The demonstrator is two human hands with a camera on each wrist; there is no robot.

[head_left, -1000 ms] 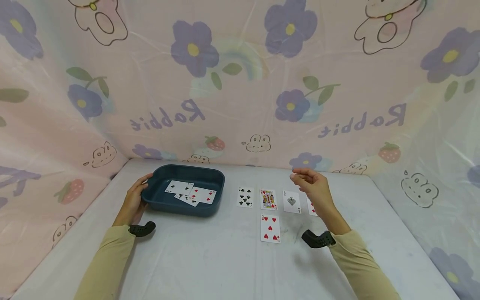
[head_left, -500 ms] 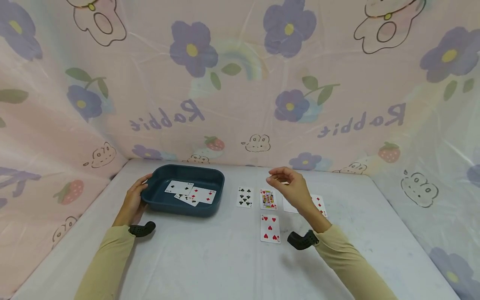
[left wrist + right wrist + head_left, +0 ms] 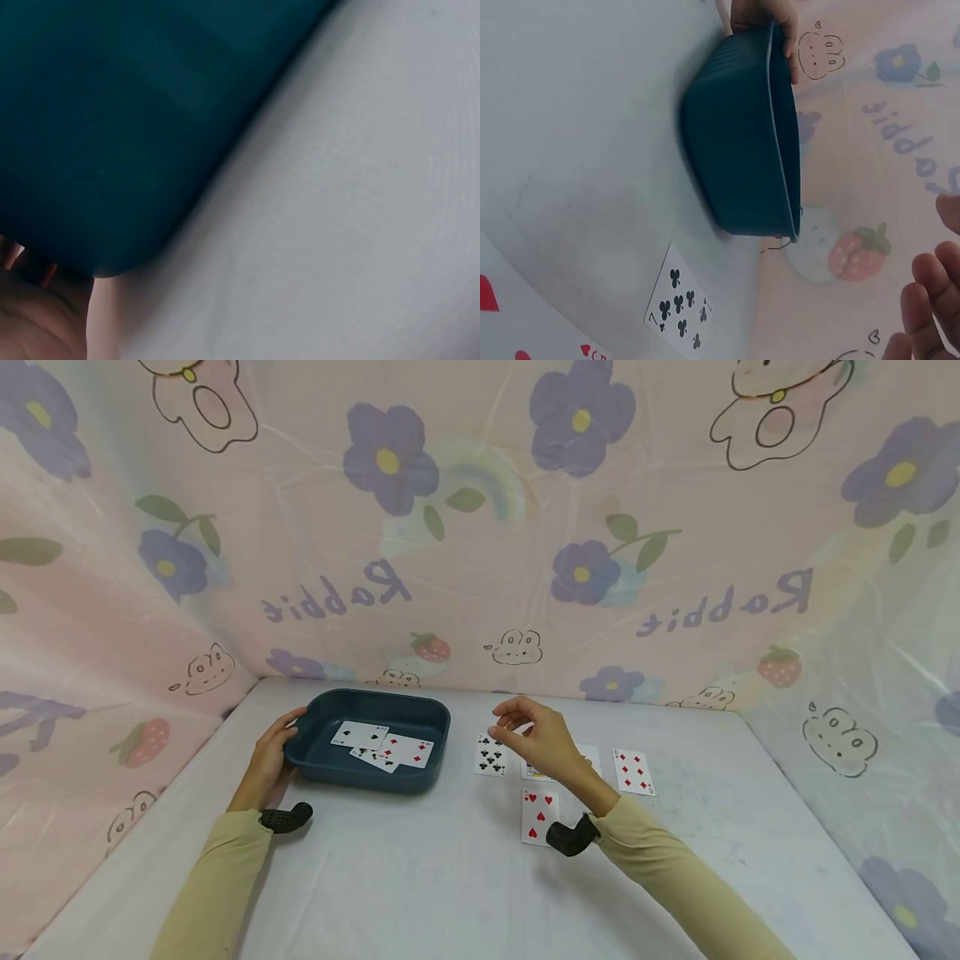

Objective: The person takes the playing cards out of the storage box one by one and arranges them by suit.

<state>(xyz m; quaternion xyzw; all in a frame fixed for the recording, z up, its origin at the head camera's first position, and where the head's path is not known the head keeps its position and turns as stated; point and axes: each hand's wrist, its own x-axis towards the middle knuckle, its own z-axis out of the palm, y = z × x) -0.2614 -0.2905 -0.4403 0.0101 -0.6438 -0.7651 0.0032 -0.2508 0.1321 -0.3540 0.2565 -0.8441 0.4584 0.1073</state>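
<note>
The dark teal rounded-rectangular tray (image 3: 367, 778) sits lengthwise left to right on the white tabletop (image 3: 375, 877), its left end held in the left grip (image 3: 268, 758). The right grip (image 3: 532, 737), loosely bent, thumb parted, hovers over the white rectangular seven-of-clubs card (image 3: 491, 760), long axis pointing forward.

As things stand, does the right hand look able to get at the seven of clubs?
Likely yes. In the head view, the right hand hovers close to the seven of clubs and seems to hold nothing. The right wrist view shows the card uncovered, with the tray apart from it.
</note>
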